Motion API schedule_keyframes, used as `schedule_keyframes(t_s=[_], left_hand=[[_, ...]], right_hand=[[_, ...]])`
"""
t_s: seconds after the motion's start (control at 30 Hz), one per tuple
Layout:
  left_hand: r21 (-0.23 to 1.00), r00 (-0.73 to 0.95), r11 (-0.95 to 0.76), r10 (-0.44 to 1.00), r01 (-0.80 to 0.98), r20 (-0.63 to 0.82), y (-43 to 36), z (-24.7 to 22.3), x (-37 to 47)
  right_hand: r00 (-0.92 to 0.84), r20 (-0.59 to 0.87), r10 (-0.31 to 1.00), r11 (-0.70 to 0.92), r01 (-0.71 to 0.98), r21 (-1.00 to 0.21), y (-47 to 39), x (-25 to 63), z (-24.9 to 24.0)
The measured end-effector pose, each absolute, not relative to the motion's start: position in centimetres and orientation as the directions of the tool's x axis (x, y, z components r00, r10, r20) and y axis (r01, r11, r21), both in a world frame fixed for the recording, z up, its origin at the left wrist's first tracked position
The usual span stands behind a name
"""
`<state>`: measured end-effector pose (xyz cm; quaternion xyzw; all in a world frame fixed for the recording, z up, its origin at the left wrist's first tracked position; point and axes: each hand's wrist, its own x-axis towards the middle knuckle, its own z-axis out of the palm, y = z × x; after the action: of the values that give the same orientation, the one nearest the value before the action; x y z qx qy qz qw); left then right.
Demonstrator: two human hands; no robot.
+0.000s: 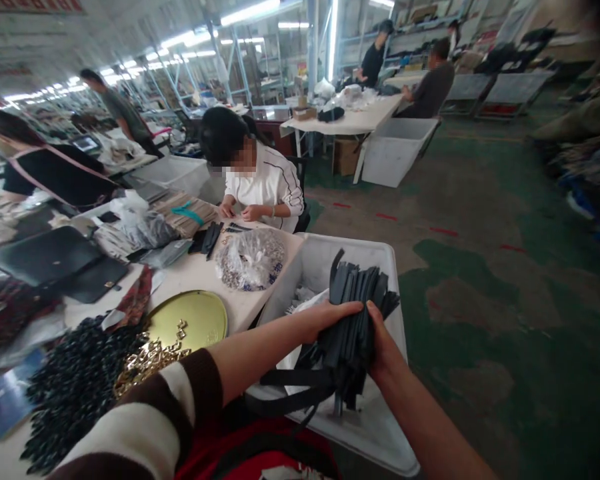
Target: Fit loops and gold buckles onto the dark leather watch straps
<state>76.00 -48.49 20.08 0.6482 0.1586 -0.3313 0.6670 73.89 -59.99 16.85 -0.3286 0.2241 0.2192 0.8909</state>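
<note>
Both my hands grip a thick bundle of black strips (353, 333), held over a white plastic bin (393, 400). My left hand (333, 317) wraps its left side, thumb lying across the front. On the right side, my right hand (383, 347) presses with its thumb near the left one; its other fingers are mostly hidden behind. A few strips hang loose towards the lower left. Inside the bin, white material (305, 300) shows partly beneath the bundle.
On the table (180, 277) left of me are a heap of small black pieces (80, 380), gold metal fittings (147, 367), a round yellow-gold tray (200, 313) and a clear plastic bag (253, 257). A co-worker in white (270, 177) sits across, hands on the table.
</note>
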Motion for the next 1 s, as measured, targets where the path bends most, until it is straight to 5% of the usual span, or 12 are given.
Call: schedule_keyframes(t_s=[0.27, 0.5, 0.57, 0.77, 1.0], left_hand=[[0.758, 0.753, 0.064, -0.188, 0.650, -0.630, -46.3, 26.4, 75.7], [0.725, 0.745, 0.214, -0.023, 0.655, -0.666, -40.0, 27.7, 70.2], [0.742, 0.763, 0.262, 0.031, 0.617, -0.646, -37.2, 28.1, 68.8], [0.818, 0.855, 0.481, 0.230, 0.316, -0.466, -26.2, 30.6, 62.0], [0.855, 0.684, 0.515, 0.604, 0.055, -0.408, -10.2, 32.6, 47.0]], right_hand=[[0.848, -0.499, 0.178, 0.510, -0.513, -0.690, -58.2, 75.1, 24.6], [0.737, -0.602, 0.307, 0.279, -0.675, -0.683, -53.5, 72.8, 24.6], [0.782, -0.529, 0.330, 0.205, -0.606, -0.769, -51.3, 73.0, 24.3], [0.652, -0.474, 0.592, 0.004, -0.590, -0.807, -38.1, 69.1, 29.2], [0.379, -0.459, 0.804, -0.161, -0.603, -0.781, -17.2, 55.8, 34.5]])
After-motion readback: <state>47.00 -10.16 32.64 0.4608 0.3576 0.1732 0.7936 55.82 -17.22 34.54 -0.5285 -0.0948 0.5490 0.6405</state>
